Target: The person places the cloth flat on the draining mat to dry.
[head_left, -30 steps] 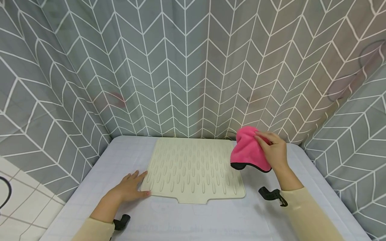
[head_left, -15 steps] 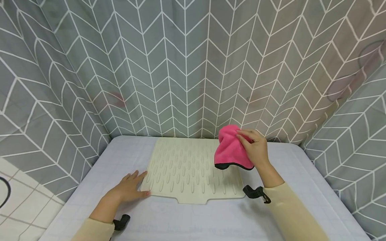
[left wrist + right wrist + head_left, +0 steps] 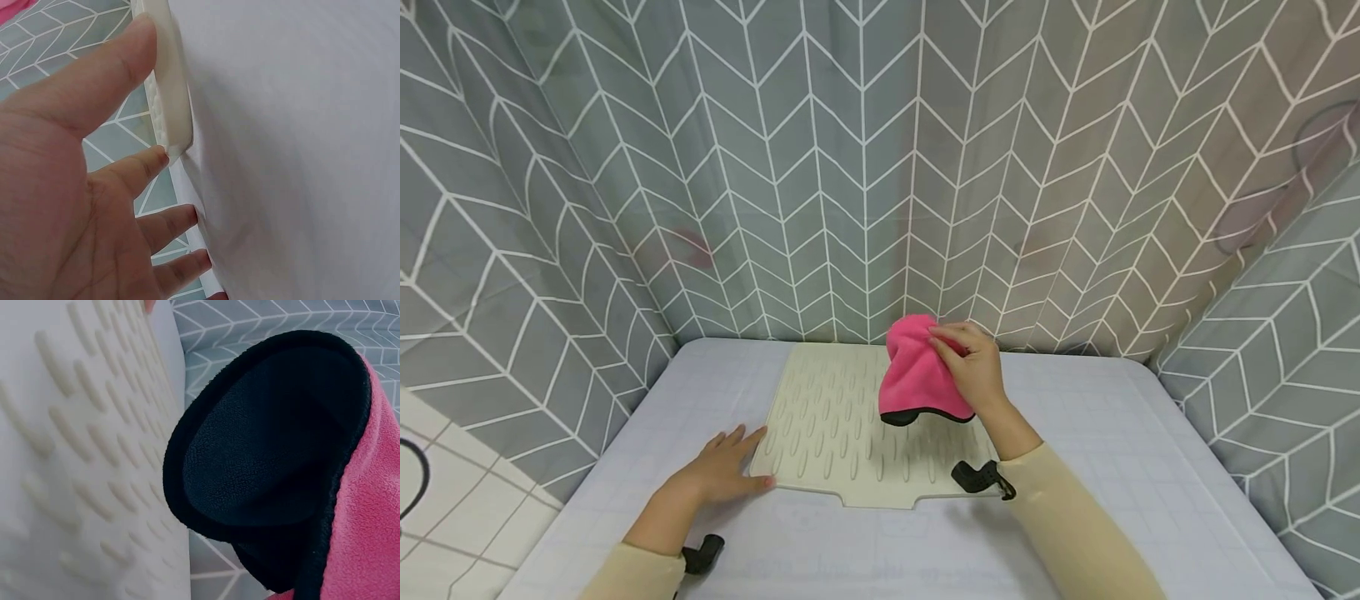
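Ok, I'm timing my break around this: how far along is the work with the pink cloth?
Done, it seems: the ridged mat lies flat on the table, the left hand touching its near-left corner. In hand: the pink cloth, pinched by the right hand above the mat. Remaining, probably: bringing the cloth down, since it hangs in the air.

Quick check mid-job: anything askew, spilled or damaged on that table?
Nothing stands out. The mat lies flat on the table, the left hand at its near left corner. The right hand pinches the pink cloth above it; the dark hem curls, probably just ordinary droop. No spill or damage shows.
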